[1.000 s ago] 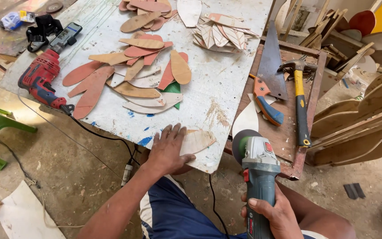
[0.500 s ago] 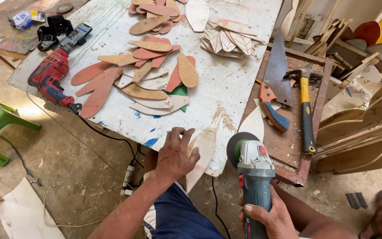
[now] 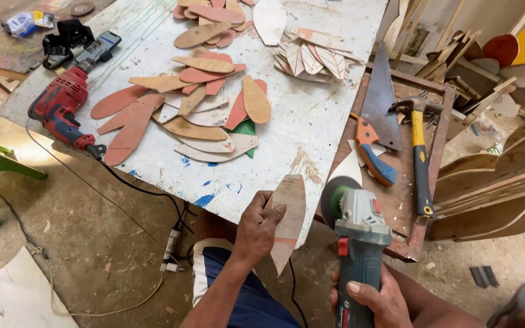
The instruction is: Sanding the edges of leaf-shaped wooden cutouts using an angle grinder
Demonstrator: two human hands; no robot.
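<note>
The left hand (image 3: 256, 231) held a leaf-shaped wooden cutout (image 3: 288, 212) in a closed grip, just off the near edge of the white surface (image 3: 311, 130). The right hand (image 3: 375, 300) wrapped an angle grinder (image 3: 356, 243) (disc just beside the cutout). A red drill (image 3: 59, 109) lay far left.

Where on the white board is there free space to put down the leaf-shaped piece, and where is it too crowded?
Bare room lies on the white board between the pile of wooden cutouts and the handsaw, down to the near edge by the left hand. It is crowded around the cutouts, the red drill and the stack of pale pieces.
</note>
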